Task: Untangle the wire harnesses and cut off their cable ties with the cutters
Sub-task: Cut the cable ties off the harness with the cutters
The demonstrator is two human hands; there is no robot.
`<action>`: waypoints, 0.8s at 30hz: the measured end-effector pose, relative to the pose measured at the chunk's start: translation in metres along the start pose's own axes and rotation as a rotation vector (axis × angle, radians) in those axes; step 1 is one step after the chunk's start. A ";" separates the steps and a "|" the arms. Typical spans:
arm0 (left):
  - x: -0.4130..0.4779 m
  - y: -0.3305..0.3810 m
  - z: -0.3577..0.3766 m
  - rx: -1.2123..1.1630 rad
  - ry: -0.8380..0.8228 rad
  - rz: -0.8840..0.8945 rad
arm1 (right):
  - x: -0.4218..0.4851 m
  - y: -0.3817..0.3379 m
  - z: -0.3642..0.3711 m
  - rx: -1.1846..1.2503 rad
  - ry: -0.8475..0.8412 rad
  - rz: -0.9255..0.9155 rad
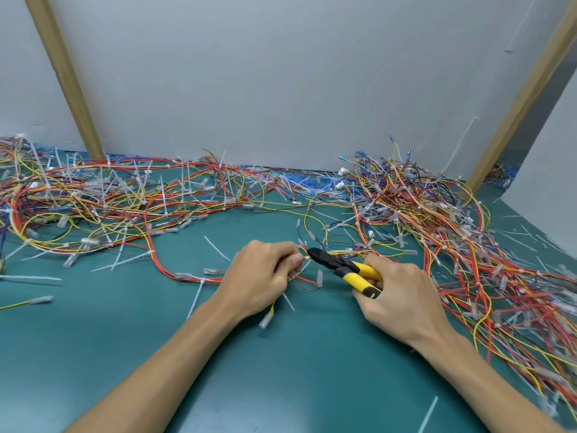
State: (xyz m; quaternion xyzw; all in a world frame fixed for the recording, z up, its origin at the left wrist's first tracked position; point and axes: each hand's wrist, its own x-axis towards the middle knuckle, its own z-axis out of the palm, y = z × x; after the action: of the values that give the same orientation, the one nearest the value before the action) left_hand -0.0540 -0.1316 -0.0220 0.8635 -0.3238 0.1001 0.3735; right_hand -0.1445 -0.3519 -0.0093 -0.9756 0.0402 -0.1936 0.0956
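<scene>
The cutters (340,264) have a matt black metal head and smooth yellow plastic grips. The green table mat (281,370) is smooth, faintly shiny — the wire harnesses (93,195) glossy plastic-sheathed, the cable ties (216,247) translucent plastic. Upper left, a bare wooden batten (62,73) crosses the matt wall panel (281,73).

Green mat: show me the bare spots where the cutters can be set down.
Bare: the mat between the two forearms, and its near-left corner beside the left forearm. Crowded: the left harness heap along the wall, the right harness heap beside the cutters.
</scene>
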 end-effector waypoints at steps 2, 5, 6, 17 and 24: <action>-0.001 0.000 -0.001 0.048 0.054 0.028 | 0.000 0.000 0.000 0.182 0.086 0.061; -0.001 0.002 -0.001 0.052 0.135 0.060 | 0.003 0.004 0.000 0.497 0.186 0.190; 0.000 0.003 0.000 0.032 0.142 0.056 | 0.005 0.006 0.000 0.607 0.173 0.231; -0.006 0.040 0.003 -0.194 0.273 0.056 | 0.017 0.012 -0.009 1.494 -0.134 0.550; -0.014 0.047 0.012 0.029 0.105 0.347 | 0.018 0.016 -0.013 1.571 -0.183 0.572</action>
State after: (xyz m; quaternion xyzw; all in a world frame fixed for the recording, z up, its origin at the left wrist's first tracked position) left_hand -0.0957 -0.1568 -0.0090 0.7936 -0.4465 0.2129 0.3543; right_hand -0.1332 -0.3715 0.0061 -0.5895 0.1317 -0.0539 0.7952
